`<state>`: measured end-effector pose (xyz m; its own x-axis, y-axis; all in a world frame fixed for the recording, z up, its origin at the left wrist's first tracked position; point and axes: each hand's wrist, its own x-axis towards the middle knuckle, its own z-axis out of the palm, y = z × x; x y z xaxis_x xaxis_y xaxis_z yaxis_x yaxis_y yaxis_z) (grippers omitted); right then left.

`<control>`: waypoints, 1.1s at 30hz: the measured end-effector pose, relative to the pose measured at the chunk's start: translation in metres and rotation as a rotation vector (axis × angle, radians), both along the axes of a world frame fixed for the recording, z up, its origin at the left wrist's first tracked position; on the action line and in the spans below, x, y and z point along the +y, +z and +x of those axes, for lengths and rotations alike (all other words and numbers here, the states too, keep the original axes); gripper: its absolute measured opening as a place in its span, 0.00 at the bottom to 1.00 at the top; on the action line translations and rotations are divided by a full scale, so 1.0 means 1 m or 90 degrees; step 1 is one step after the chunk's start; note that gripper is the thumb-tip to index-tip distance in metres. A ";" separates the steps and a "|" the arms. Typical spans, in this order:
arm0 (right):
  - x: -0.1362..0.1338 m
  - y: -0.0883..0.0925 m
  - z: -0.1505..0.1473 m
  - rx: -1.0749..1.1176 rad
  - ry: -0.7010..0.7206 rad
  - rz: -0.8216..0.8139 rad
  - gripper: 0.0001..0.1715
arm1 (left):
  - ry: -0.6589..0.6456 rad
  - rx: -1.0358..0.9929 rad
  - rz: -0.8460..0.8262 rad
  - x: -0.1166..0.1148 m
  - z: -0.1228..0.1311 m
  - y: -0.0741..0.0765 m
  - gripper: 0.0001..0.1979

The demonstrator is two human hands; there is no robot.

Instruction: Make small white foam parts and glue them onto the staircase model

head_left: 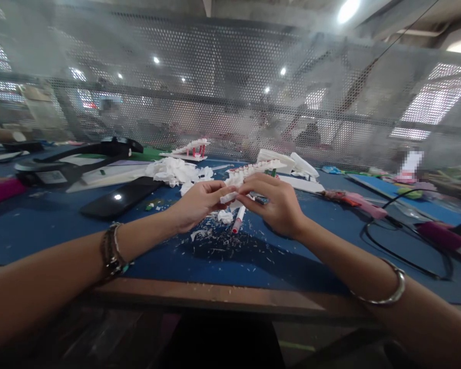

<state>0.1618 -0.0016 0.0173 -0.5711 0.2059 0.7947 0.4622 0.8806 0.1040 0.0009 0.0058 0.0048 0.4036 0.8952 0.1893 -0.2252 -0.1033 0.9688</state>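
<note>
Above the middle of the blue mat (157,261), my left hand (195,205) is closed, with thumb and fingertips pinching a small white strip (228,198). My right hand (278,202) pinches the strip's other end, and the fingertips of both hands nearly meet. Whether the strip is paper or foam I cannot tell. Just below it lies a white tube with a red end (238,220), next to a small crumpled white scrap (225,217). Behind my right fingers a white stepped model with reddish edges (267,166) is partly hidden.
Crumpled white tissue (172,170) and a black phone (119,197) lie to the left. Farther back stands a white stair model on red posts (198,148). A pink tool (364,205) and black cable (403,256) are at right. Shavings litter the mat before a perforated screen (223,92).
</note>
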 end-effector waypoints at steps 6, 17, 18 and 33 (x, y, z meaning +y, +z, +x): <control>-0.001 0.000 0.000 0.039 -0.018 -0.119 0.05 | 0.015 0.028 0.075 0.004 -0.001 -0.004 0.10; -0.002 0.003 0.001 0.068 0.001 -0.178 0.05 | 0.003 0.031 0.076 0.002 -0.001 0.001 0.10; -0.002 0.004 0.002 0.046 0.010 -0.156 0.06 | -0.009 0.007 0.044 0.003 -0.001 0.001 0.09; -0.005 0.009 0.005 0.007 0.001 -0.045 0.04 | -0.073 -0.038 -0.066 0.006 -0.003 0.001 0.05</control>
<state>0.1668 -0.0063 0.0261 -0.5628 0.2609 0.7843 0.4613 0.8865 0.0361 -0.0024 0.0118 0.0060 0.4954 0.8597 0.1243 -0.2868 0.0268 0.9576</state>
